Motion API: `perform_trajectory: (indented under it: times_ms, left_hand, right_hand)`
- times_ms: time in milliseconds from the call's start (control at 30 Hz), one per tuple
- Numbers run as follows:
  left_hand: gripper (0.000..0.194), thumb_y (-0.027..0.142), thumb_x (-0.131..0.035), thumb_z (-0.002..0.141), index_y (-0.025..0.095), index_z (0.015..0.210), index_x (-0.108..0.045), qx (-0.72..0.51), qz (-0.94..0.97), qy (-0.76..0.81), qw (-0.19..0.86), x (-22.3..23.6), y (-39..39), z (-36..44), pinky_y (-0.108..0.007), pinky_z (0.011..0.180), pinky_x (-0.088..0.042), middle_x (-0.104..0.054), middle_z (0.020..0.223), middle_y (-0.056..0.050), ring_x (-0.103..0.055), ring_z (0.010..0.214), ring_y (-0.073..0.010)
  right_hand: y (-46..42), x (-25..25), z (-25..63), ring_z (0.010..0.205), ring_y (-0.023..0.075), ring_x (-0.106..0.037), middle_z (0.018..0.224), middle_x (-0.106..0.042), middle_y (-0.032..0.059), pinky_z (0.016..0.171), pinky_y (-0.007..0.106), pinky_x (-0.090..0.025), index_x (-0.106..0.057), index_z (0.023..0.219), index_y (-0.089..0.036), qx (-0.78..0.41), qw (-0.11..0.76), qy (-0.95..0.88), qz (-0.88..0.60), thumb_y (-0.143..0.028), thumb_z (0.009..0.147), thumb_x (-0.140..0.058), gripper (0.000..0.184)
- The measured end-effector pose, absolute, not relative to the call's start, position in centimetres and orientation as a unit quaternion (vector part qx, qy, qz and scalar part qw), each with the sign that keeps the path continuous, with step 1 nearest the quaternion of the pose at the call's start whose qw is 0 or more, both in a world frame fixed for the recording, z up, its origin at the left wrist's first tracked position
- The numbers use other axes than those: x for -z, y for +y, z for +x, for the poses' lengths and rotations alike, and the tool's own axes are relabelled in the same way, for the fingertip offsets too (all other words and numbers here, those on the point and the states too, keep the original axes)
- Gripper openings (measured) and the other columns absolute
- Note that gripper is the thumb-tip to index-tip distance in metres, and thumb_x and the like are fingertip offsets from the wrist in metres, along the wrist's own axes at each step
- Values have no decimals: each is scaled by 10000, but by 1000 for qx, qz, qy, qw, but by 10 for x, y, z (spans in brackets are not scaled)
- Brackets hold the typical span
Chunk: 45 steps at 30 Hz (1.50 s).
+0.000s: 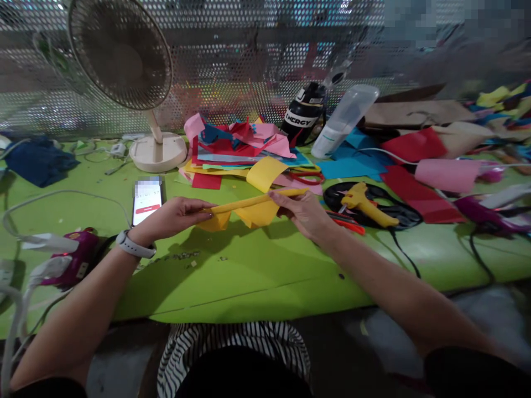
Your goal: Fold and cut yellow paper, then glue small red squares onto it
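Between my two hands a yellow strip of paper or felt is stretched above the green table. Its upper edge is folded or rolled, and pointed flaps hang below it. My left hand pinches the strip's left end between thumb and fingers. Toward the other end, my right hand grips the rolled edge with thumb on top. Just behind the strip lies a curled yellow sheet. Right of my right hand are orange-handled scissors, partly hidden, and a yellow glue gun on a coiled black cord.
A pile of coloured sheets stands at the back, beside a black bottle and a clear bottle. A fan and a phone are on the left. A purple power strip with plugs sits near the left edge.
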<state>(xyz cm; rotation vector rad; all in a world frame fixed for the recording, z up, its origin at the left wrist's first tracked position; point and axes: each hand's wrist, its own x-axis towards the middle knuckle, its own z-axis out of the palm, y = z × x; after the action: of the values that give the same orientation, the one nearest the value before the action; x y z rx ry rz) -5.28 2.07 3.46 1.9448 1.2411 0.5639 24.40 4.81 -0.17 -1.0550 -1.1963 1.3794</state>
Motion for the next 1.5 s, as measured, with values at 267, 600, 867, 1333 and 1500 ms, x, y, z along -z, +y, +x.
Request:
perform_trajectory:
  times_ms: [267, 600, 867, 1333, 1500]
  left_hand:
    - [324, 496, -621, 836, 285, 1028, -775, -153, 779, 520, 317, -48, 27, -70, -298, 776, -508, -773, 991, -17, -681, 851, -220]
    - [478, 352, -393, 998, 145, 1418, -488, -200, 837, 508, 27, -10, 1, -14, -516, 1208, -154, -461, 1500, -133, -384, 1415, -284]
    - [737, 584, -371, 973, 174, 1557, -185, -121, 875, 454, 119, 18, -25, 6, -532, 1215, -77, -132, 1629, -165, -59, 1513, -312]
    - [782, 567, -370, 979, 131, 1563, -85, -135, 917, 373, 51, 5, -17, -5, -512, 1217, 33, -217, 1603, -173, -156, 1503, -280]
    - [443, 245, -310, 1023, 142, 1434, -439, -116, 909, 398, -32, -3, -7, -21, -480, 1207, -220, -435, 1515, -122, -332, 1447, -223]
  right_hand:
    - [33, 2, 247, 437, 134, -622, 547, -674, 11, 395, 208, -453, -713, 775, -154, -629, 427, -455, -463, -366, 560, -859, 335]
    - [-1, 15, 248, 560, 170, -704, 639, -733, 50, 519, 243, -565, -706, 955, -160, -625, 435, -422, -493, -312, 700, -760, 302]
    - [-24, 23, 249, 966, 204, -715, 1132, -733, 79, 839, 337, -583, -644, 1257, -230, -522, 276, -722, -360, -300, 823, -692, 443]
    - [10, 34, 246, 1018, 217, -689, 1083, -744, 106, 879, 405, -559, -711, 1107, -204, -30, 271, -956, -108, -110, 931, -518, 278]
    - [9, 37, 251, 1041, 196, -693, 1161, -729, 94, 908, 384, -570, -687, 1143, -158, 40, 280, -952, -118, -28, 896, -499, 337]
